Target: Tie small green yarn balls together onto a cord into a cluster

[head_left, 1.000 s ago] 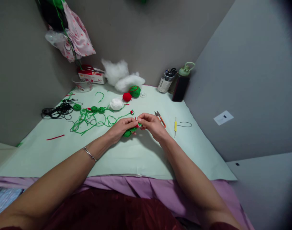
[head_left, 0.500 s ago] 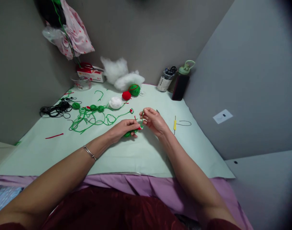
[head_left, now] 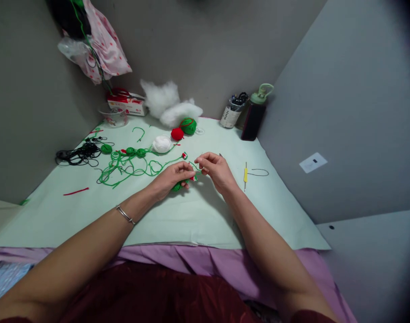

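Note:
My left hand [head_left: 171, 180] is closed around a small green, red and white crocheted piece [head_left: 176, 186], which sticks out past the thumb and below the palm. Just to its right, my right hand [head_left: 219, 172] pinches a green yarn strand [head_left: 198, 170] that runs across to the left fingers. Whether a needle is among the right fingertips I cannot make out. Past the left hand lies a small red-and-green crocheted bit [head_left: 184, 155] on a long green yarn tangle [head_left: 112, 172]. A yellow-handled hook [head_left: 246, 175] rests to the right of my hands.
Behind the hands sit a white yarn ball [head_left: 162, 144], a red ball [head_left: 177, 134], a green ball [head_left: 189, 126] and white stuffing [head_left: 181, 113]. Black cords [head_left: 79, 154] lie left. A pen cup [head_left: 230, 115], a bottle [head_left: 259, 96] and a dark phone [head_left: 254, 122] stand back right.
My right hand has turned and come slightly lower, its fingertips drawing together on the strand. The left hand and the crocheted piece have shifted slightly left and up.

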`<action>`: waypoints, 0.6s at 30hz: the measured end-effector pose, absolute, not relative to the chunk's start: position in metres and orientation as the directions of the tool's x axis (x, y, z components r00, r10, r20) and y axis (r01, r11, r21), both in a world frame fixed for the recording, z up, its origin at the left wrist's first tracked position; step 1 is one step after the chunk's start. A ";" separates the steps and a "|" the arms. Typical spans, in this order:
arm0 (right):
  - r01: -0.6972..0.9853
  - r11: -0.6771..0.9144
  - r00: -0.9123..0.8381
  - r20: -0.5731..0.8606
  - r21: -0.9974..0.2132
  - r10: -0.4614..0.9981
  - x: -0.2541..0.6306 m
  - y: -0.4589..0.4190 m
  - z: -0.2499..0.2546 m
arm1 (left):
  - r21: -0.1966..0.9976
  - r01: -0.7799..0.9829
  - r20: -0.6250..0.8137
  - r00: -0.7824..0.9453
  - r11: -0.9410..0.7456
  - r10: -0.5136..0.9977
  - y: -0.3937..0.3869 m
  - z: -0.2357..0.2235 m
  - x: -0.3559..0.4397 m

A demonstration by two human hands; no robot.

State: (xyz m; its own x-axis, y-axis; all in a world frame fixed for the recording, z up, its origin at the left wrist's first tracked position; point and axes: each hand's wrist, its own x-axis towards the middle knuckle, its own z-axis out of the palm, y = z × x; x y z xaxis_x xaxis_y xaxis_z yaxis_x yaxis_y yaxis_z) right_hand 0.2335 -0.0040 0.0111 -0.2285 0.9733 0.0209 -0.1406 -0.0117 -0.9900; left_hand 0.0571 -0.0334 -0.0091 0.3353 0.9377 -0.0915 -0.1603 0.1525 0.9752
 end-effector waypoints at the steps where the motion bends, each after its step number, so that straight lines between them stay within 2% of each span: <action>1: -0.125 0.002 -0.229 0.030 -0.992 0.973 0.233 -0.004 0.011 | 0.977 -0.159 -0.088 0.313 0.144 0.946 -0.034 -0.008 0.057; 8: -0.086 0.071 -0.260 0.091 -0.994 0.961 0.229 -0.009 0.013 | 0.975 -0.186 -0.068 0.268 0.121 0.961 -0.035 -0.006 0.059; 14: -0.232 -0.087 -0.371 0.006 -0.969 0.929 0.228 -0.011 0.017 | 0.969 -0.212 -0.064 0.292 0.130 0.954 -0.035 -0.007 0.059; 18: -0.278 -0.150 -0.384 -0.033 -0.949 0.923 0.232 -0.009 0.018 | 0.962 -0.214 -0.091 0.334 0.169 0.938 -0.035 -0.003 0.056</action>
State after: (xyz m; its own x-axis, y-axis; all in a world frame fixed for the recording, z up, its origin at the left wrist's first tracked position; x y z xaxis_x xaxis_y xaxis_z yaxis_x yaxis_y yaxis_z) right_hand 0.2320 -0.0085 0.0184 -0.3838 0.9228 -0.0333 -0.2777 -0.1497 -0.9489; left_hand 0.0561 -0.0347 -0.0029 0.3338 0.9382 -0.0910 -0.2141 0.1695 0.9620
